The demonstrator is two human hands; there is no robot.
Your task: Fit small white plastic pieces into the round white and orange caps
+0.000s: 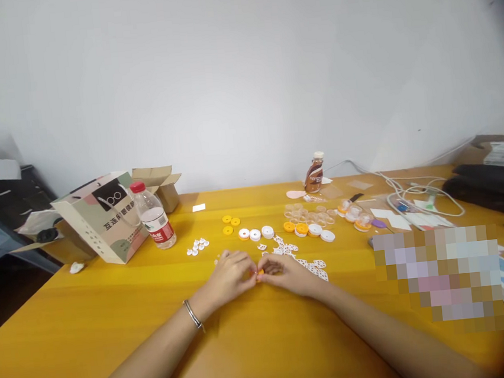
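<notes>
My left hand (pixel 233 276) and my right hand (pixel 284 274) meet above the table, fingertips pinched together on a small orange piece (pixel 260 276). Most of that piece is hidden by the fingers. Just beyond them lie white round discs (pixel 255 234) in a row, with yellow discs (pixel 228 230) behind to the left. A scatter of white perforated flat pieces (pixel 313 268) spreads beside and partly behind my right hand. Small white pegged pieces (pixel 198 246) sit beyond my left hand. Orange and white discs (pixel 301 229) stand farther right, near clear rings (pixel 321 215).
On the left of the yellow table (pixel 114 333) stand a water bottle (pixel 157 225), a paper bag (pixel 113 226) and an open carton (pixel 167 191). A brown drink bottle (pixel 315 174) is at the back. White cables (pixel 412 188) and packets lie right, by a pixelated patch.
</notes>
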